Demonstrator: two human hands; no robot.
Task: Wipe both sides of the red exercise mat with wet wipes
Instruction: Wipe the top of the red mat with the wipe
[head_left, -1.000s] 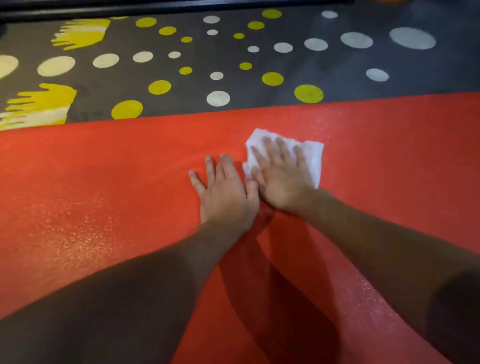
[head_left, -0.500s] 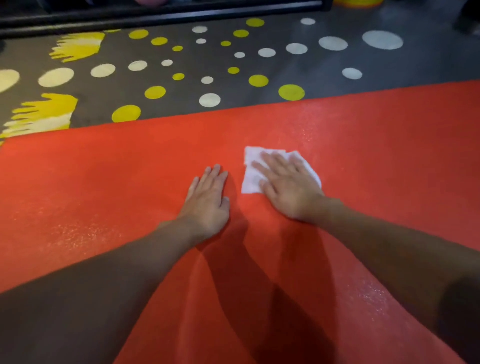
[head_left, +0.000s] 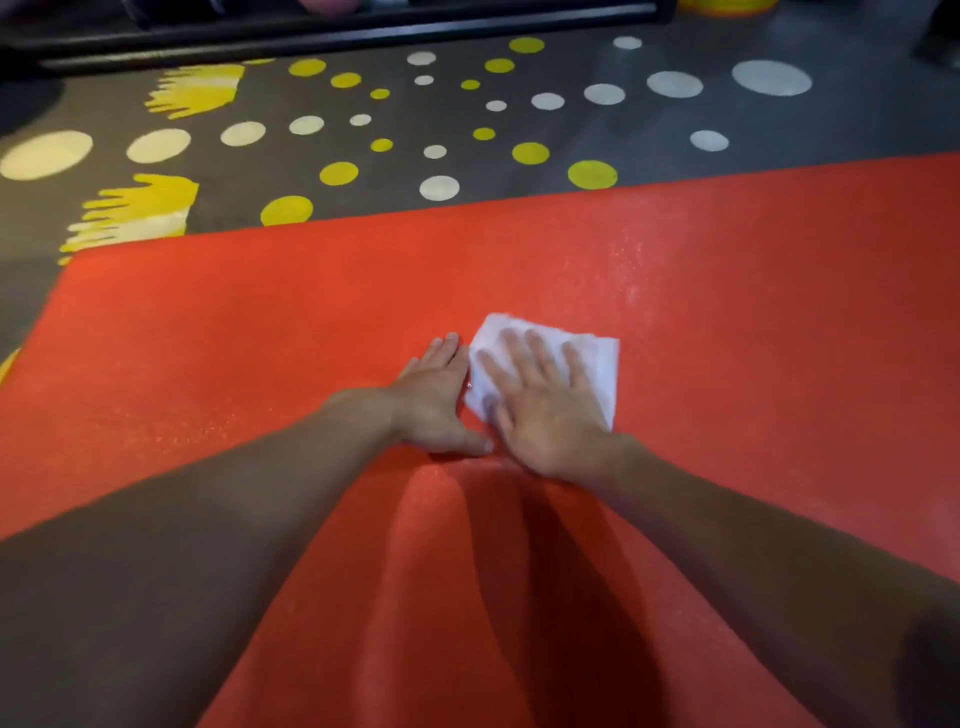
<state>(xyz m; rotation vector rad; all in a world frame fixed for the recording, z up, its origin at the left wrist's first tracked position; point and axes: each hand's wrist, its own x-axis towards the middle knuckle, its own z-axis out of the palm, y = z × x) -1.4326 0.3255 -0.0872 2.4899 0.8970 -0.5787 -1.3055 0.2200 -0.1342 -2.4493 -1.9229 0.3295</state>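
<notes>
The red exercise mat (head_left: 727, 291) lies flat on the floor and fills most of the view; its far-left corner shows at the left. A white wet wipe (head_left: 600, 358) lies spread on the mat near the middle. My right hand (head_left: 545, 410) presses flat on the wipe with straight, spread fingers. My left hand (head_left: 431, 400) rests flat on the bare mat right beside it, its thumb touching the right hand. Damp, glittering patches show on the mat's surface.
Beyond the mat's far edge is dark grey flooring (head_left: 363, 208) printed with white and yellow dots and yellow shapes. A black bar (head_left: 337, 39) runs along the top of the view. A yellow object (head_left: 727, 6) sits at the top right.
The view has shifted so the mat's left corner now shows. My right hand slid the wipe over the mat, and my left hand has closed up against the right again.
</notes>
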